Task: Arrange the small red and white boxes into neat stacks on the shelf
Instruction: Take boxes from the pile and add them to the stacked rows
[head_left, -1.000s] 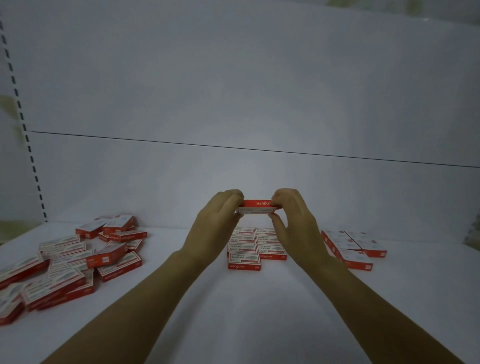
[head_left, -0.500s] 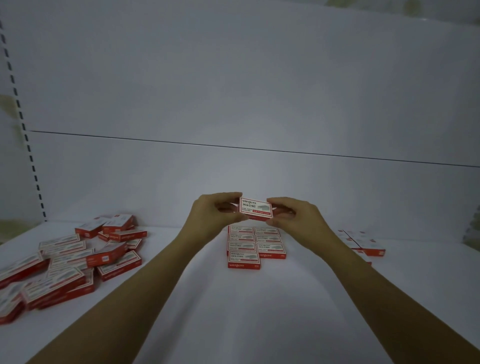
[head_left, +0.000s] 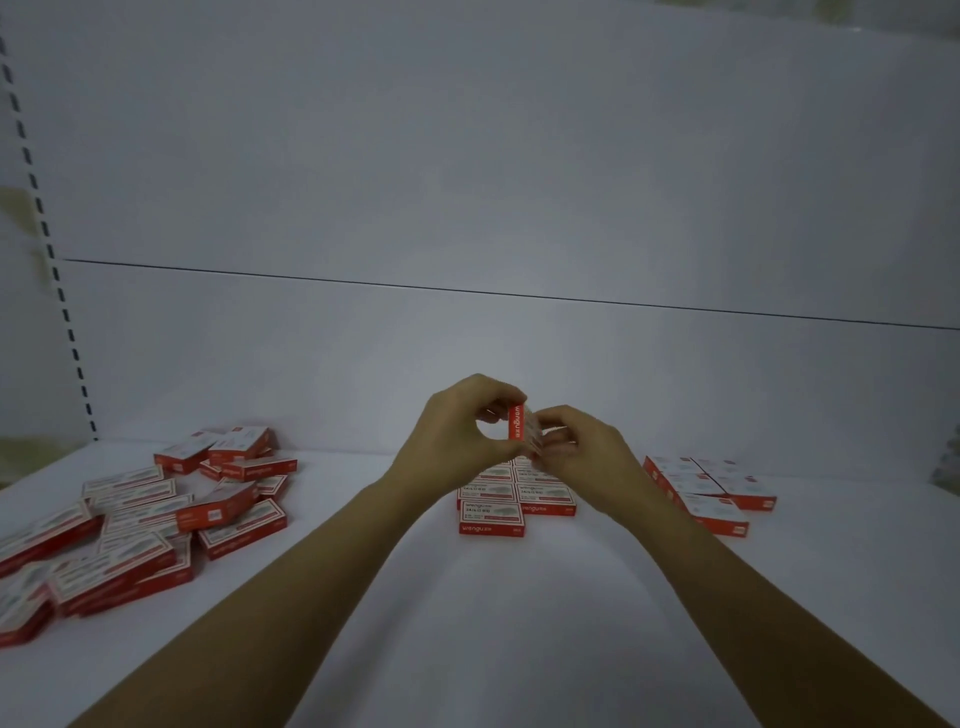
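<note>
Lettering "wengu" runs down the red edge of the slim cardboard box (head_left: 517, 423) we pinch upright between left hand (head_left: 457, 439) and right hand (head_left: 584, 449)

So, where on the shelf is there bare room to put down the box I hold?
Bare shelf lies between the loose pile and the centre rows, in front of those rows, and between them and the right group, where the right forearm crosses. Crowded: the left side, under the pile.
</note>
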